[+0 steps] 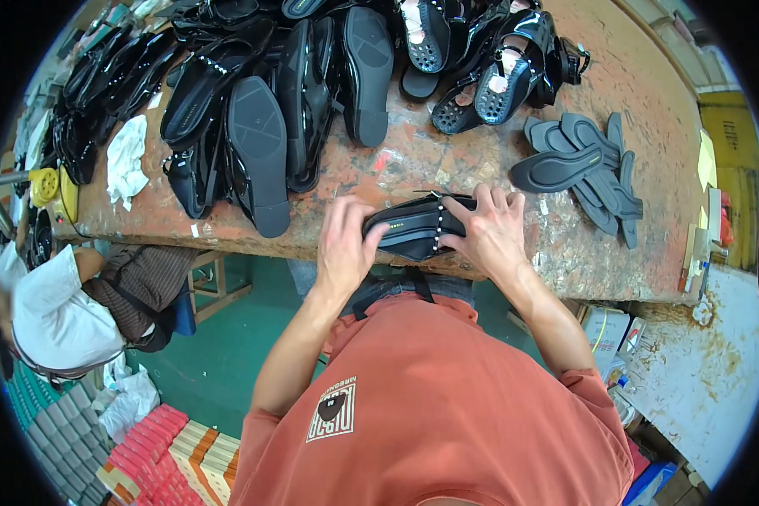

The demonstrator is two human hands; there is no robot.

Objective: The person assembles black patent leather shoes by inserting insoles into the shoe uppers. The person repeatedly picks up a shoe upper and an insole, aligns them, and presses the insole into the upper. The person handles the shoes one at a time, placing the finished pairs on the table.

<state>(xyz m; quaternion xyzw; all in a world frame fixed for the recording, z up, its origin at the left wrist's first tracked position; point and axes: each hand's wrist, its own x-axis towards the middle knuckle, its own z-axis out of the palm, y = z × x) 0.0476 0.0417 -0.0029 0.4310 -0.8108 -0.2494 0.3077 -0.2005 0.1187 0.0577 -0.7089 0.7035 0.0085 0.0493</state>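
Observation:
A black shoe [409, 229] with a beaded strap lies sideways at the front edge of the worktable, its insole facing up. My left hand [346, 240] grips the shoe's left end, with the thumb over the insole. My right hand [491, 229] wraps round the other end, its thumb and fingers beside the beaded strap [439, 221]. Part of the shoe's right end is hidden under my right fingers. To the right lies a pile of loose black insoles [557, 171], fanned over one another.
Glossy black shoes [260, 139] heap along the left and back of the worn worktable [447, 164]. Shoes with perforated insoles [502, 88] stand behind. Crumpled white paper [127, 162] lies at left. A person in a white shirt [63, 312] sits beyond the left edge, near stacked pink boxes [148, 443].

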